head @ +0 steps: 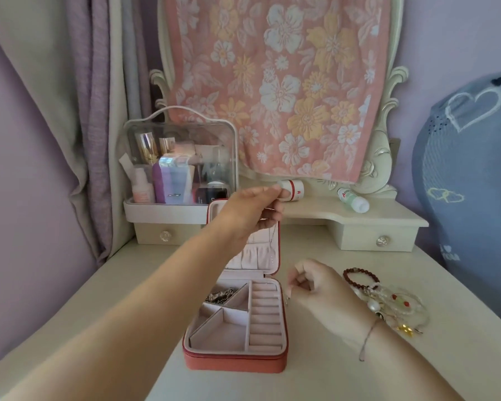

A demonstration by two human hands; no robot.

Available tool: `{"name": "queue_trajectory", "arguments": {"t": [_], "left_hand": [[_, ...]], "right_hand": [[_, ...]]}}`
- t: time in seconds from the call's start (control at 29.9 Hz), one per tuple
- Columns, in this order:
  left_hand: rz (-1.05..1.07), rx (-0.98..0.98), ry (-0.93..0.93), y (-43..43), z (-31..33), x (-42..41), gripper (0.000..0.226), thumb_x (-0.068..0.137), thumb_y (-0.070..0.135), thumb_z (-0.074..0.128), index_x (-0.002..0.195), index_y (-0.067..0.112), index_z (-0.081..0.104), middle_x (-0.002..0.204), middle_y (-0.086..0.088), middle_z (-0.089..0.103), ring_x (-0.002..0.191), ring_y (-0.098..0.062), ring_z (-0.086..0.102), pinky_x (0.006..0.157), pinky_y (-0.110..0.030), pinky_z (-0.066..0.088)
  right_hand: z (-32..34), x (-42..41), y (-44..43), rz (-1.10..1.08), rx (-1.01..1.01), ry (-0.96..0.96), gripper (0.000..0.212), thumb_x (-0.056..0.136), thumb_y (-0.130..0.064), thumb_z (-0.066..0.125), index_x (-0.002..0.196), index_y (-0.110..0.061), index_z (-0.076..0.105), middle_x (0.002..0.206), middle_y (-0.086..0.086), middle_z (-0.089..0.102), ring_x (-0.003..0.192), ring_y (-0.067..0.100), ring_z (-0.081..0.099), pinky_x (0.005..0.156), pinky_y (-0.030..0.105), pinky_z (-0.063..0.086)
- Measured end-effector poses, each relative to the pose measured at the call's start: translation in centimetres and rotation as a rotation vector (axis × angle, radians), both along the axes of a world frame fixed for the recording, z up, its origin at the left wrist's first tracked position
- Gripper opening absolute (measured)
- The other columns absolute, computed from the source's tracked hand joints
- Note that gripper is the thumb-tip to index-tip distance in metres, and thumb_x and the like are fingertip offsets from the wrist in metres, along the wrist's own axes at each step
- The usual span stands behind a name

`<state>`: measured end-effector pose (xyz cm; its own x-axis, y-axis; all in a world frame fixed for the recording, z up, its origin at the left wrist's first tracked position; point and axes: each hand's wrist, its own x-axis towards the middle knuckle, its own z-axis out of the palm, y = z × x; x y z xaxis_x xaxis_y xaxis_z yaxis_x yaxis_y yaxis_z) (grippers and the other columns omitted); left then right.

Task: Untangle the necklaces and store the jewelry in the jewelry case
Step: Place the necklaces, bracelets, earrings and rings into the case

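An open coral jewelry case point(235, 363) lies on the cream dressing table, its lid point(258, 256) standing upright. A dark tangled chain point(222, 295) sits in the case's back left compartment. My left hand point(255, 211) is raised in front of the lid and pinches the top of a thin necklace point(272, 241), which hangs down along the lid. Just right of the case, my right hand point(313, 282) is curled low over the table and pinches the necklace's lower end. A pile of jewelry point(394, 308) with a dark red bead bracelet point(356, 277) lies to the right.
A clear cosmetics box point(180, 163) full of bottles stands at the back left on the raised shelf point(388, 218). Two small bottles point(294, 191) point(355, 200) lie on that shelf. A floral towel point(284, 82) covers the mirror. A blue cushion point(475, 183) leans at the right.
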<state>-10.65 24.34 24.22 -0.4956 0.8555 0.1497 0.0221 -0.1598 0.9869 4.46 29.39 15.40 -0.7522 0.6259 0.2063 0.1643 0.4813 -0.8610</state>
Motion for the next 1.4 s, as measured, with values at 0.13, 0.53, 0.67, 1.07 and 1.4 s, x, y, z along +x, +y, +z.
{"name": "queue_trajectory", "arguments": {"t": [0.13,0.53,0.67,1.07,1.4], "left_hand": [[-0.041,-0.068,0.267,-0.4,2.2,-1.6,0.025,0.1,0.026,0.052,0.087,0.015,0.071,0.061,0.005,0.059,0.055,-0.008,0.053,0.058,-0.017,0.045],[0.202,-0.225,0.564,2.0,-1.0,-6.6,0.025,0.093,0.025,0.063,0.075,0.01,0.074,0.056,0.004,0.061,0.048,-0.006,0.049,0.055,-0.019,0.04],[0.386,-0.155,0.556,3.2,-3.9,-7.2,0.011,0.084,0.021,0.072,0.076,0.015,0.078,0.055,0.011,0.062,0.049,-0.001,0.051,0.056,-0.016,0.041],[0.783,-0.172,0.392,5.4,-6.9,-4.5,0.021,0.081,0.029,0.068,0.062,0.029,0.06,0.057,0.015,0.061,0.057,-0.005,0.057,0.048,-0.021,0.032],[0.761,-0.336,0.805,3.7,-7.5,-4.0,0.012,0.088,0.032,0.06,0.082,0.023,0.066,0.077,0.006,0.069,0.074,-0.015,0.062,0.055,-0.026,0.041]], "right_hand": [[3.4,-3.1,2.0,-0.09,-0.032,0.184,0.015,0.088,-0.008,0.061,0.097,-0.021,0.057,0.095,-0.007,0.06,0.08,0.001,0.054,0.07,0.01,0.039],[3.6,-9.9,5.3,-0.08,-0.325,0.356,0.013,0.096,-0.01,0.053,0.095,-0.006,0.065,0.058,-0.003,0.046,0.054,0.011,0.042,0.057,0.025,0.044],[1.9,-10.6,6.1,-0.307,-0.003,0.321,0.016,0.09,-0.017,0.062,0.074,-0.013,0.063,0.062,-0.005,0.053,0.059,0.008,0.044,0.053,0.014,0.034],[0.9,-13.0,5.4,-0.777,0.43,0.247,0.011,0.085,-0.02,0.064,0.076,-0.015,0.059,0.063,0.002,0.061,0.063,0.026,0.053,0.052,0.031,0.034],[-0.7,-11.9,4.8,-0.722,0.669,0.05,0.024,0.075,-0.012,0.074,0.062,-0.013,0.054,0.05,0.007,0.054,0.048,0.034,0.05,0.047,0.023,0.022]]}}
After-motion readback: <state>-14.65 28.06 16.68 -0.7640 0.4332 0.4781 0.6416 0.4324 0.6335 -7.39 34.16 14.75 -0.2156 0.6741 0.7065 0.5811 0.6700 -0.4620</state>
